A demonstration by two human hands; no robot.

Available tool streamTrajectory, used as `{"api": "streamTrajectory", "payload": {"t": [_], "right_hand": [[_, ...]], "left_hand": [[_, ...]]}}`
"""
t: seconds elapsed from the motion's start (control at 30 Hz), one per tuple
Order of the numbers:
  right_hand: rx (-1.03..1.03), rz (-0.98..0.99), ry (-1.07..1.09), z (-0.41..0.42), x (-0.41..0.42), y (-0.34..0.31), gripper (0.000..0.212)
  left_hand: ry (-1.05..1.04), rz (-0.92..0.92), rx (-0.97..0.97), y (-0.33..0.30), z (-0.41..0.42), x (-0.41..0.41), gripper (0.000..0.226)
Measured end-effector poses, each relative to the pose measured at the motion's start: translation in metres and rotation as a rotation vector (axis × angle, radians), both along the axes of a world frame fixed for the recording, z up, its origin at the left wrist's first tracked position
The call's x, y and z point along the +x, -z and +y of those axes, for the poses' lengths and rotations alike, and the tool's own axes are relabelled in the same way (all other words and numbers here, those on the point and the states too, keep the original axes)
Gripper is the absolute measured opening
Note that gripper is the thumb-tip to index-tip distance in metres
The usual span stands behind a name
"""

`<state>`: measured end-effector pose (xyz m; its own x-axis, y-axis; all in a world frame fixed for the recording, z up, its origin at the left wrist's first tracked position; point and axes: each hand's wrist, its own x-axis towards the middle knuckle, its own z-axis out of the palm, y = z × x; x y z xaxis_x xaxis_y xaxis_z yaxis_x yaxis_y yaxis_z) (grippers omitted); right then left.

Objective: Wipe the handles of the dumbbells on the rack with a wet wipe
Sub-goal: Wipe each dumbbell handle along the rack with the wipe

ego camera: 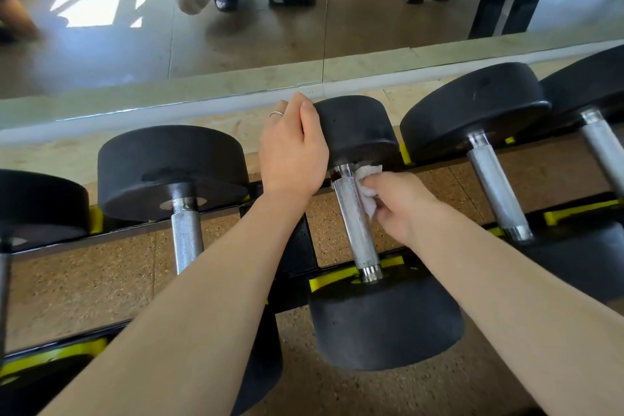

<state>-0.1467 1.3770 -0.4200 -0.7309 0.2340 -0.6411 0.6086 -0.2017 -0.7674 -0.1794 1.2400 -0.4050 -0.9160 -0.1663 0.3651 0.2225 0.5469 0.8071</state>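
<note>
While the left hand (293, 149) grips the dumbbell head (356, 128), the right hand (400, 204) pinches a wet wipe (366, 191) against its handle (354, 216).

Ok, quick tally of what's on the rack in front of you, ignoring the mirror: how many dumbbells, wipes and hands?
dumbbells: 5 (the outer two cut off by the frame edges)
wipe: 1
hands: 2
Total: 8

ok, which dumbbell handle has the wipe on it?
The middle dumbbell's handle: right hand presses the wet wipe there, left hand grips its far head.
</note>
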Motion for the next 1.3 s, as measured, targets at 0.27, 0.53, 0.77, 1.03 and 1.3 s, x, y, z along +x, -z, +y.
{"api": "streamTrajectory", "payload": {"t": [0.27, 0.53, 0.77, 1.03, 1.3], "right_hand": [[0.501, 0.384, -0.221, -0.009, 0.02, -0.013, 0.017], [0.96, 0.365, -1.464, -0.005, 0.056, -0.035, 0.022], [0.98, 0.148, -1.431, 0.028, 0.058, -0.048, 0.03], [0.874, -0.026, -1.352, 0.072, 0.041, -0.019, 0.025], [0.856, 0.136, -1.423, 0.079, 0.043, -0.036, 0.035]], "left_hand": [[-0.018, -0.02, -0.01, 0.002, 0.001, -0.001, 0.033], [-0.02, -0.022, -0.025, 0.002, 0.0, 0.0, 0.03], [-0.018, -0.021, -0.016, 0.003, 0.0, -0.001, 0.031], [-0.053, -0.059, -0.027, 0.002, 0.003, 0.001, 0.034], [-0.086, -0.071, -0.014, 0.0, 0.005, 0.001, 0.036]]}}
